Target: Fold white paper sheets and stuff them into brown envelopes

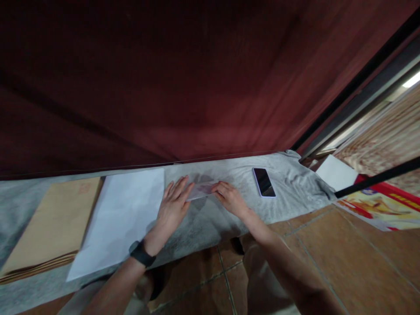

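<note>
A thin see-through plastic sheet [201, 190] lies on the grey cloth between my two hands; whether it is a bag or a single sheet I cannot tell. My left hand [173, 203] rests flat with fingers stretched out, touching the sheet's left end. At the right end, my right hand [229, 199] has its fingers curled and pinched on the sheet's edge. Left of my left hand is white paper [121, 214], and beyond it a stack of brown paper envelopes [55, 223]. To the right of my right hand sits a phone [264, 183] with a dark screen and pale purple edge.
A grey cloth [288, 192] covers the long narrow surface. Dark red fabric [197, 87] hangs right behind it. At the right stand dark metal bars [377, 178] and a red-and-yellow printed box [380, 205]. Brown floor tiles [328, 253] show below.
</note>
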`<state>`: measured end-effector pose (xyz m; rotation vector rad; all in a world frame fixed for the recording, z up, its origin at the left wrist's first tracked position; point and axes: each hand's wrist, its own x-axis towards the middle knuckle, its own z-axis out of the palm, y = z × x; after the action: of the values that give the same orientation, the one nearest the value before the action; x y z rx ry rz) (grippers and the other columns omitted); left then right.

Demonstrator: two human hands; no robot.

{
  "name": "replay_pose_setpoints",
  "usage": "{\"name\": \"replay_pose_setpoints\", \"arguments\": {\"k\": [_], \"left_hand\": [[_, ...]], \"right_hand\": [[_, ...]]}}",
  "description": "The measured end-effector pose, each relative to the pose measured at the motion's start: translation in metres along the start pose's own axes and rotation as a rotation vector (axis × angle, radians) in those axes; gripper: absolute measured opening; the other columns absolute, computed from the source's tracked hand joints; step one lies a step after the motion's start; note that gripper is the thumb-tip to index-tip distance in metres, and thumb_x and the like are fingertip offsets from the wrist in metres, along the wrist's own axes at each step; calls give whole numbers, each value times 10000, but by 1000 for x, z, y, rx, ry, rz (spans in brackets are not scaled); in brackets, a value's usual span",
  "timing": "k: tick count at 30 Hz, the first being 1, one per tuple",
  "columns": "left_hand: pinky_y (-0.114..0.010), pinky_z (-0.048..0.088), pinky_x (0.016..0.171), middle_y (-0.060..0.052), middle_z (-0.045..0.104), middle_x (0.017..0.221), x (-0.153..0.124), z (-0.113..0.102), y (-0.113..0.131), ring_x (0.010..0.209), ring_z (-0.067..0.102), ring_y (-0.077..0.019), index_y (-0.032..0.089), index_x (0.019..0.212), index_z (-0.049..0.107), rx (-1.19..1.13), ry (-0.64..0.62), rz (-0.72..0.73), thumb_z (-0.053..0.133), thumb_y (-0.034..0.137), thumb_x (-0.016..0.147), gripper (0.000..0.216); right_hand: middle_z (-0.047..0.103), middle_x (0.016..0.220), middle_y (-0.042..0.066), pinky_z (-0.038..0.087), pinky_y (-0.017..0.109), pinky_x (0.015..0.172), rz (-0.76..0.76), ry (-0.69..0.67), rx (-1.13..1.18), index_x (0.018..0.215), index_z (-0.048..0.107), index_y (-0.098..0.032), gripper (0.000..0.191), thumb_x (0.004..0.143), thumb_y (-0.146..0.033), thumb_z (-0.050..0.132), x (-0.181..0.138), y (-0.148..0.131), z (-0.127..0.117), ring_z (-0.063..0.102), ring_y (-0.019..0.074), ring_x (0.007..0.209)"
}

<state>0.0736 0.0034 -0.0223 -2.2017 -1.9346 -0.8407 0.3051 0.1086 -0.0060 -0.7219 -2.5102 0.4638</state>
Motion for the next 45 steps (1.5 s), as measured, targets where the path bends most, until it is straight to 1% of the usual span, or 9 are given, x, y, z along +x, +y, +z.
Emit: {"name": "replay_pose_setpoints", "arguments": {"k": [4, 7, 10, 14, 19, 30, 34, 38, 45], "left_hand": [[-474, 335, 1238, -132, 459, 1595, -22, 26, 5, 1476, 438, -241, 183, 1442, 550, 72, -292, 83, 420, 81, 875, 591], [-450, 354, 1224, -155, 468, 1582, -33, 43, 11, 1482, 426, -233, 143, 1450, 540, 112, -384, 62, 374, 84, 893, 584], [-474, 330, 1235, -177, 421, 1606, -38, 47, 15, 1509, 379, -262, 124, 1480, 507, 115, -381, 51, 400, 221, 956, 543], [-498, 286, 1255, -196, 416, 1604, -41, 51, 18, 1523, 347, -289, 96, 1500, 481, 118, -337, 17, 436, 401, 985, 600], [-498, 291, 1252, -206, 385, 1620, -48, 65, 22, 1552, 278, -281, 33, 1549, 376, 139, -208, -87, 322, 347, 1009, 627], [-518, 253, 1256, -233, 358, 1621, -44, 58, 21, 1540, 299, -324, -10, 1546, 368, 230, -210, -303, 341, 353, 992, 663], [-527, 241, 1264, -204, 357, 1633, -47, 54, 30, 1548, 282, -318, 41, 1564, 362, 187, -127, -168, 351, 360, 1010, 639], [-498, 328, 1234, -197, 403, 1613, -54, 54, 41, 1528, 336, -300, 73, 1566, 368, 103, -155, 34, 380, 408, 1028, 634], [-502, 335, 1232, -196, 396, 1618, -61, 62, 40, 1524, 343, -307, 89, 1573, 357, 101, -158, 61, 415, 433, 1022, 652]], "right_hand": [[736, 1009, 29, 508, 288, 948, -23, -227, -82, 1037, 706, -217, 197, 990, -132, 535, -21, -1, 8, 680, 170, 980], [750, 1100, 2, 495, 266, 994, -11, -301, -31, 1069, 719, -245, 288, 931, -68, 537, -29, 1, 10, 691, 150, 1028], [723, 1263, 17, 478, 260, 1059, 90, -215, 52, 1223, 693, -232, 384, 971, -86, 441, -26, 1, 20, 664, 138, 1168], [502, 1569, 77, 380, 364, 1203, 109, -97, -33, 1496, 507, -180, 458, 1071, -284, 374, -19, -7, 52, 459, 182, 1449], [374, 1643, 101, 274, 468, 1255, 103, -93, -261, 1556, 433, -188, 540, 1073, -429, 424, -25, -11, 81, 359, 258, 1516], [326, 1660, 103, 229, 468, 1259, 306, -105, -368, 1584, 386, -178, 574, 1069, -428, 420, -41, 17, 66, 344, 284, 1523], [329, 1660, 101, 230, 478, 1256, 324, -106, -354, 1588, 376, -160, 586, 1071, -434, 407, -43, 21, 62, 315, 300, 1534], [339, 1655, 112, 235, 505, 1252, 314, -110, -327, 1589, 370, -148, 593, 1067, -426, 413, -41, 22, 61, 316, 314, 1531], [355, 1650, 114, 219, 481, 1269, 221, -94, -262, 1569, 407, -140, 556, 1067, -382, 415, -35, 0, 64, 327, 277, 1531]]}}
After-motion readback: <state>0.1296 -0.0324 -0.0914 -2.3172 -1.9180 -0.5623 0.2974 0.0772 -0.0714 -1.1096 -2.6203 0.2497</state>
